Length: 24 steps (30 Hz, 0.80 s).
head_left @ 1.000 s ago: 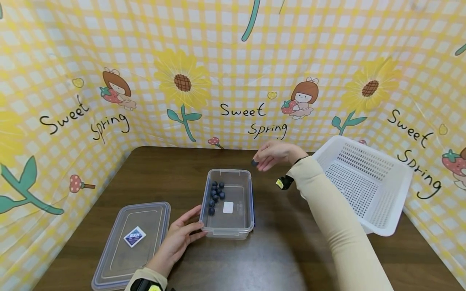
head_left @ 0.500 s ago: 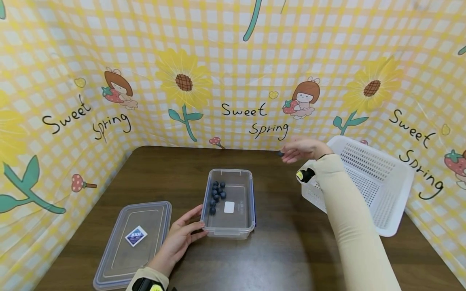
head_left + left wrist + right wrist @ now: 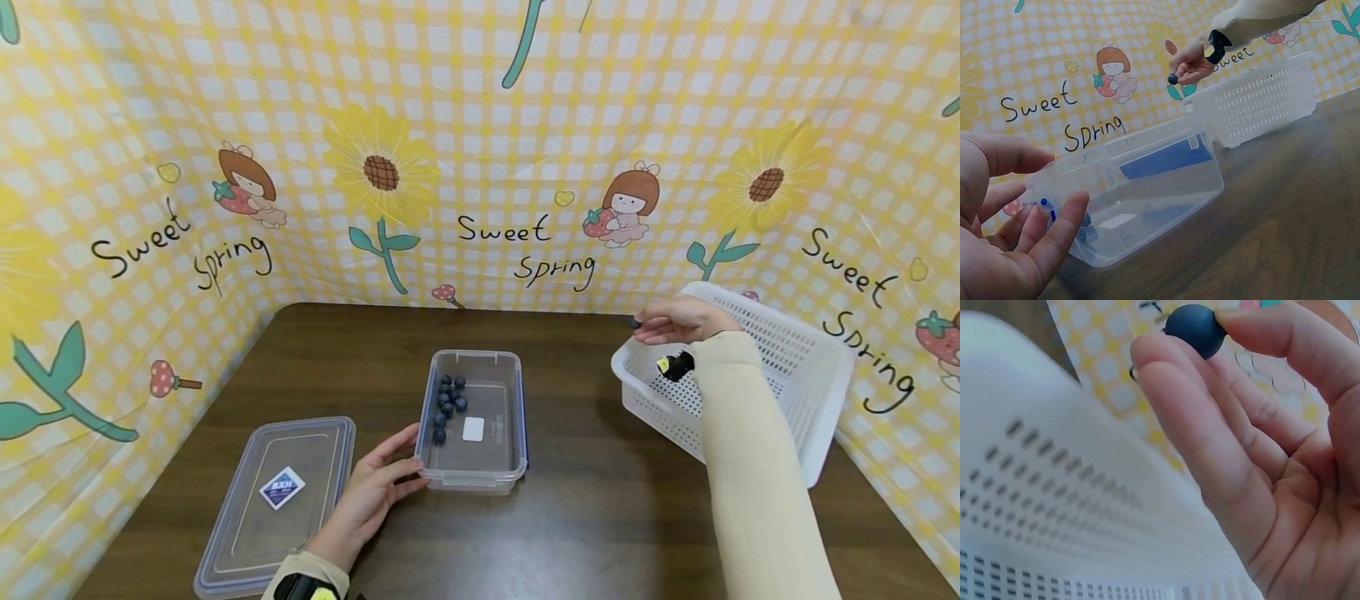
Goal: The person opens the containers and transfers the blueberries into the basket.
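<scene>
head view: right hand (image 3: 678, 320) up over the near-left corner of the white basket (image 3: 817, 367), pinching one dark blueberry (image 3: 634, 322) at its fingertips, berry just above the basket rim. left hand (image 3: 375, 492) flat and relaxed against the near-left corner of the clear container (image 3: 504, 472), fingers straight, touching the wall, not wrapped round it. loose blueberries (image 3: 447, 403) sit in the container's far-left part. clear lid (image 3: 247, 533) lies flat on the brown table (image 3: 600, 533), left of the container, apart from it. left wrist view: left hand (image 3: 1004, 237) open, fingertips (image 3: 1075, 203) on the container (image 3: 1166, 181) wall; beyond it the right hand (image 3: 1190, 59) holds the berry (image 3: 1173, 79) in the air by the basket (image 3: 1260, 100) end. right wrist view: blueberry (image 3: 1196, 329) pinched between thumb and fingertips (image 3: 1147, 353) of the right hand (image 3: 1260, 456), narrow grip, basket (image 3: 1054, 512) blurred right below.
</scene>
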### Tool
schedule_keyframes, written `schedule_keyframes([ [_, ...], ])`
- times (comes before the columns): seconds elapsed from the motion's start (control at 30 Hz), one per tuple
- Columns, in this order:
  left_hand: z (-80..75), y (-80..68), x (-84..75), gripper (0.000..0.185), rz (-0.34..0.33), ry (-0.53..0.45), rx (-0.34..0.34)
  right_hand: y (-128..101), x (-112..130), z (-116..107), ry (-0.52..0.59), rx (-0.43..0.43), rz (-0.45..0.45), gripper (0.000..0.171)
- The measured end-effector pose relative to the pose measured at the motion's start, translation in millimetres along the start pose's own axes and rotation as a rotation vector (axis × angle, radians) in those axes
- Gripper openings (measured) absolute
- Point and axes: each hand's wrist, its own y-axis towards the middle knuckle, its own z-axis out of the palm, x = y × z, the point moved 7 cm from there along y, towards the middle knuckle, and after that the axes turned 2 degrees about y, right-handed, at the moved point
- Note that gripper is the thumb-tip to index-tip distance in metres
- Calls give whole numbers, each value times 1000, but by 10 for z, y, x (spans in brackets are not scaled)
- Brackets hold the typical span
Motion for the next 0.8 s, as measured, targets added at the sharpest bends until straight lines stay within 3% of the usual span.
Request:
schedule_keyframes([
  [0.47, -7, -13, -16, 51, 20, 20, 2, -216, -354, -454, 120, -42, 84, 20],
  [0.8, -16, -2, -2, 53, 5, 20, -9, -219, -642, -495, 136, -36, 205, 28],
])
